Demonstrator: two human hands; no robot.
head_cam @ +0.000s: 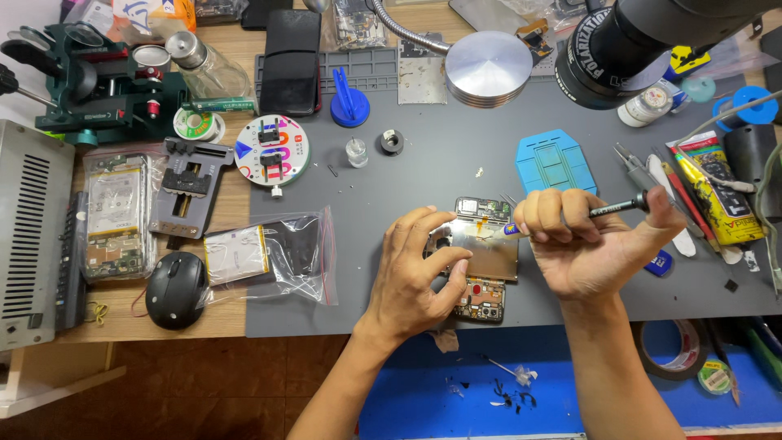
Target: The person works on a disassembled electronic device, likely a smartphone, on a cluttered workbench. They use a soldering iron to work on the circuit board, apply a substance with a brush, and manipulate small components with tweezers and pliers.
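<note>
An opened phone (486,254) with bare circuit boards and a metal shield lies on the grey work mat (407,179). My left hand (415,273) rests on the phone's left side, fingers pressing it down. My right hand (582,244) grips a slim black screwdriver (615,208), whose tip points left onto the phone's upper part near a yellow-blue piece.
A blue tray (554,159) lies behind the phone, a round metal lamp base (489,67) farther back. Plastic bags with parts (273,253), a black mouse (175,289) and a metal jig (191,191) sit left. Tools and a glue tube (721,191) lie right, a tape roll (672,350) near the front.
</note>
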